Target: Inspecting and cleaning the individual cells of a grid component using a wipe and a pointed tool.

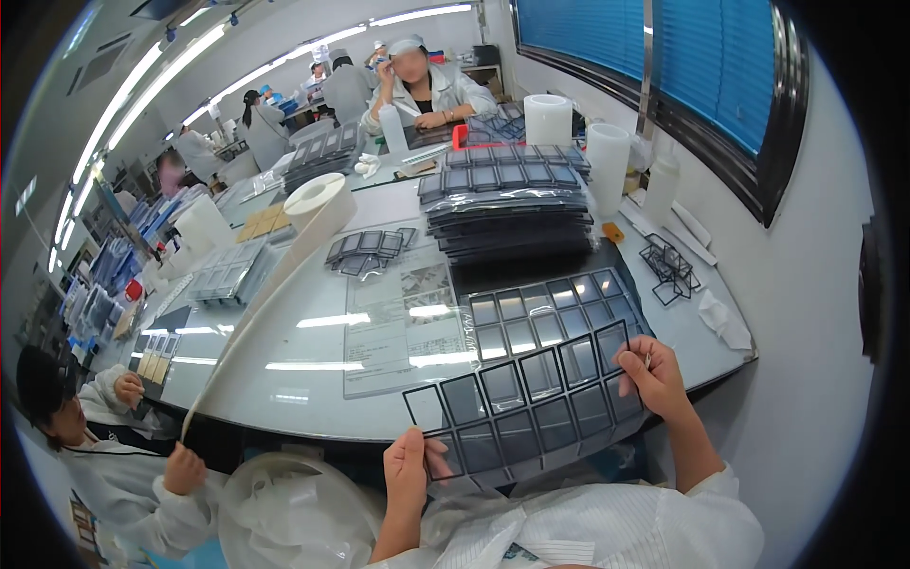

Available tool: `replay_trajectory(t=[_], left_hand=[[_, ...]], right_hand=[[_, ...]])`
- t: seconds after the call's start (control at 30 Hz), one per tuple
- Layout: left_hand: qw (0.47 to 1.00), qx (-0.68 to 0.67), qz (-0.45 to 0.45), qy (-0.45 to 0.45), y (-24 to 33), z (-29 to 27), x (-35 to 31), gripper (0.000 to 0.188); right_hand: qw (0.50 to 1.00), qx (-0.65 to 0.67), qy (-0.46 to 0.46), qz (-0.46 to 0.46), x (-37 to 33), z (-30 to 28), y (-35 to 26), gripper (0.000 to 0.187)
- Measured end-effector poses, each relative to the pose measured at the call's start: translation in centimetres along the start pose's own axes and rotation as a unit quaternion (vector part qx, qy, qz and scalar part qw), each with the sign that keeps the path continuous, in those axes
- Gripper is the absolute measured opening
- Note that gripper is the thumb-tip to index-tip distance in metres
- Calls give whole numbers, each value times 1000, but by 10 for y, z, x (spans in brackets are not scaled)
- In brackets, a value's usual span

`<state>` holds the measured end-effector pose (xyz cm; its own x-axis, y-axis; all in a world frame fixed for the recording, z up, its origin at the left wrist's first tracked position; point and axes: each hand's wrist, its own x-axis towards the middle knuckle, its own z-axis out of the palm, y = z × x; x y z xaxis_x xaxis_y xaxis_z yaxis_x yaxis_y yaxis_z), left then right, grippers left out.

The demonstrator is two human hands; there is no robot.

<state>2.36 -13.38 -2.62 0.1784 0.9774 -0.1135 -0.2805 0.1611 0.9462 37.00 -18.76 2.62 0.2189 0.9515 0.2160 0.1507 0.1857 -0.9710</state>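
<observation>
Both my hands hold a sheet of black-framed clear rectangular panels [555,424] in front of me, tilted above the table's near edge. My left hand [408,467] pinches its left end, thumb on top. My right hand [656,377] grips the far right corner between thumb and fingers; a small thin pointed thing shows by those fingers, too small to name. One panel at the far left corner looks paler than the others. Just beyond, a similar framed sheet [512,305] lies on the table, partly covered by the held one. Behind it rises a thick stack of such sheets [507,223].
Loose black frames [668,270] and crumpled white paper [722,320] lie at right. More frames [368,248] sit left of the stack. A co-worker's hand [185,468] holds a strip from a white roll [318,197]. A lined bin [294,517] stands at lower left.
</observation>
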Motion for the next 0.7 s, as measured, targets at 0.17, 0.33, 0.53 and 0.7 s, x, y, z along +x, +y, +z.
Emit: replay_trajectory(t=[0.17,0.33,0.53,0.7], left_hand=[[998,6,60,-28,-1,-13,1,34],[998,6,62,-7,1,-21,1,26],[994,35,95,35,14,-45,6,24],[971,128,153,132,36,-80,33,21]], right_hand=[[998,-2,6,-66,9,12,-10,21],[996,-26,-12,-84,19,26,-15,16],[991,-59,-83,-86,35,50,-21,21],[963,-150,-210,-74,59,83,-37,13]])
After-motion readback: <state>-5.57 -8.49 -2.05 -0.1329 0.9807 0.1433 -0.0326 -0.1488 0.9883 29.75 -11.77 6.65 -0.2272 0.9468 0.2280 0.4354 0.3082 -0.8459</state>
